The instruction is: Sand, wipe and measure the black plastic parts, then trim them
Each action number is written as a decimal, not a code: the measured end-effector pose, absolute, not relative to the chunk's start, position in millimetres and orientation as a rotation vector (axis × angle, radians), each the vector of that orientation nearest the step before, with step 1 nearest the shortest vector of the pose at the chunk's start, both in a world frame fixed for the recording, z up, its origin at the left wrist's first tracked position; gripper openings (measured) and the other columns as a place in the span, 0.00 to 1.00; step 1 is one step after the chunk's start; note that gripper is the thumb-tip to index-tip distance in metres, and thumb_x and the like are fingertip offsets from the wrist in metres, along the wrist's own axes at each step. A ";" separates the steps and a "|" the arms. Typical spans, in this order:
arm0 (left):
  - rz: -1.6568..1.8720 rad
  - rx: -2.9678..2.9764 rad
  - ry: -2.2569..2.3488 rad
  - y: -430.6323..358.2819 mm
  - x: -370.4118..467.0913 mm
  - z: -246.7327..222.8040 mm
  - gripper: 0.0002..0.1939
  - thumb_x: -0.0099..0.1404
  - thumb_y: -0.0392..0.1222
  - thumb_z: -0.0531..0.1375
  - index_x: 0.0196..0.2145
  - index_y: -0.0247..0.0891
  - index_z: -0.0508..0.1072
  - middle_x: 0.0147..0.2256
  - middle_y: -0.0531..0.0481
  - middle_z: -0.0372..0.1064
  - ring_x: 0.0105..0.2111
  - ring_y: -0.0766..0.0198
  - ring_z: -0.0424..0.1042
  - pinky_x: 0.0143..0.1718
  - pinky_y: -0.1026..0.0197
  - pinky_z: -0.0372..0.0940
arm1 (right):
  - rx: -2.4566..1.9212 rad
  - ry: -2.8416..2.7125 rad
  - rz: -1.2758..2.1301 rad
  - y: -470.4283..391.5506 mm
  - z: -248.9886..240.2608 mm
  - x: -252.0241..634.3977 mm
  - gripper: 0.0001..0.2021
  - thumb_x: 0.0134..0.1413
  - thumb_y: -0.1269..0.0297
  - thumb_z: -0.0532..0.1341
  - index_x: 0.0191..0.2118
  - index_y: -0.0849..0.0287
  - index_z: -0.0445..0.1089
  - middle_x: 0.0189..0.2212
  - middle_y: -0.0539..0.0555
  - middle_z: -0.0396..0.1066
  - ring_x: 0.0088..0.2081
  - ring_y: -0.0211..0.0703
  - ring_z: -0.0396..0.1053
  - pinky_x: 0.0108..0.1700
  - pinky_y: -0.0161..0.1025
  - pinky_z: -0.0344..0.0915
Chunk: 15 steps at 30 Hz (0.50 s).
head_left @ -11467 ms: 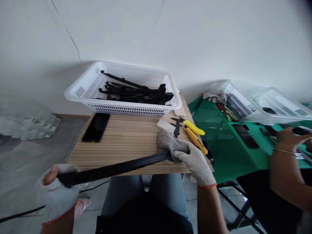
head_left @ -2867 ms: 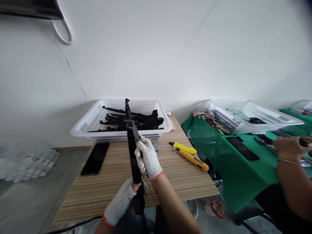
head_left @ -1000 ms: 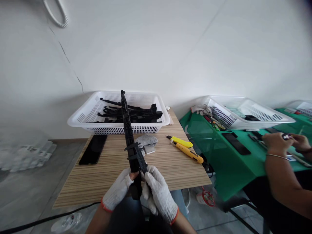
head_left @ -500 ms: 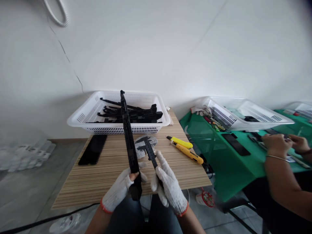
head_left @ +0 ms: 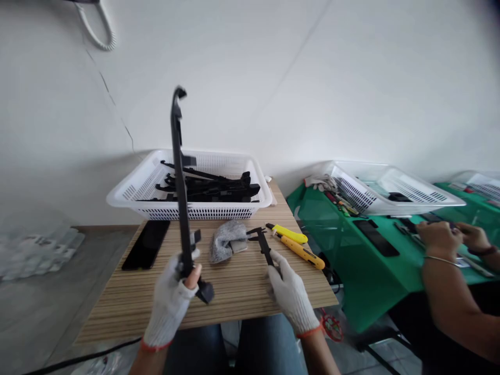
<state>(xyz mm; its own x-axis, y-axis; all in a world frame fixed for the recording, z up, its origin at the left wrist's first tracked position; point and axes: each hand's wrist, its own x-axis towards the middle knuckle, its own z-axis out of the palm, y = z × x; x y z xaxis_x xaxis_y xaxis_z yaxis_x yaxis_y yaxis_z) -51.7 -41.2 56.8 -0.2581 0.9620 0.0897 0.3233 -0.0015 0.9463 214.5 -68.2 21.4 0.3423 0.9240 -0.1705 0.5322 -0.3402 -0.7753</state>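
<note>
A long black plastic part [head_left: 180, 192] stands nearly upright in my left hand [head_left: 172, 291], whose gloved fingers are wrapped round its lower end; the bare thumb tip shows. My right hand [head_left: 289, 291], also in a white glove, is closed on a black caliper [head_left: 264, 247] low over the right of the wooden table [head_left: 234, 284]. The caliper's jaws point away from me, beside a crumpled grey bag [head_left: 226, 240]. Behind, a white basket [head_left: 203, 211] holds several similar black parts [head_left: 219, 187].
A black phone [head_left: 146, 245] lies at the table's left. Yellow cutter [head_left: 289, 234] and orange-yellow cutter [head_left: 302, 251] lie at its right. Beyond, on a green-covered table [head_left: 332, 250], stands another white basket [head_left: 390, 200]; a co-worker's hands [head_left: 441, 237] work there.
The black part has been raised, turned to show its side and moved left with my left hand. My right hand and the caliper have moved right, away from the part, uncovering the grey bag.
</note>
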 end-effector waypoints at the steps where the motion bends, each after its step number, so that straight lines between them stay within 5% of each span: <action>1: 1.299 1.410 1.809 -34.3 -58.7 68.4 0.25 0.57 0.65 0.63 0.45 0.46 0.77 0.37 0.47 0.79 0.37 0.50 0.77 0.37 0.53 0.68 | -2.001 -1.311 0.821 -68.6 20.9 213.8 0.25 0.63 0.56 0.56 0.63 0.52 0.72 0.46 0.55 0.81 0.45 0.50 0.79 0.48 0.43 0.73; 5: 1.352 1.561 2.547 3.3 -90.5 125.6 0.22 0.57 0.56 0.62 0.44 0.42 0.79 0.37 0.45 0.75 0.42 0.44 0.75 0.43 0.48 0.69 | -1.978 -1.479 0.803 -67.4 25.6 205.0 0.23 0.63 0.61 0.56 0.60 0.57 0.75 0.55 0.59 0.78 0.57 0.52 0.74 0.61 0.45 0.65; 7: 1.286 1.496 2.691 23.9 -105.9 158.0 0.28 0.58 0.50 0.62 0.55 0.40 0.76 0.44 0.42 0.75 0.45 0.44 0.75 0.48 0.43 0.70 | -1.993 -1.516 0.780 -65.2 29.6 201.9 0.22 0.64 0.62 0.55 0.60 0.56 0.75 0.53 0.59 0.78 0.55 0.52 0.75 0.60 0.46 0.65; 12: 0.862 1.911 2.566 80.0 -141.0 219.0 0.25 0.67 0.43 0.53 0.59 0.36 0.71 0.52 0.43 0.69 0.57 0.43 0.68 0.58 0.41 0.67 | -2.021 -1.563 0.751 -59.8 32.6 203.3 0.20 0.66 0.64 0.55 0.59 0.55 0.75 0.53 0.59 0.77 0.54 0.53 0.75 0.56 0.45 0.66; 15: 0.321 2.147 2.360 117.9 -156.2 223.2 0.24 0.69 0.43 0.51 0.58 0.34 0.72 0.51 0.40 0.69 0.48 0.46 0.71 0.53 0.39 0.68 | -1.972 -1.573 0.755 -58.3 27.0 205.6 0.19 0.67 0.65 0.53 0.57 0.55 0.76 0.52 0.59 0.77 0.54 0.52 0.76 0.56 0.44 0.67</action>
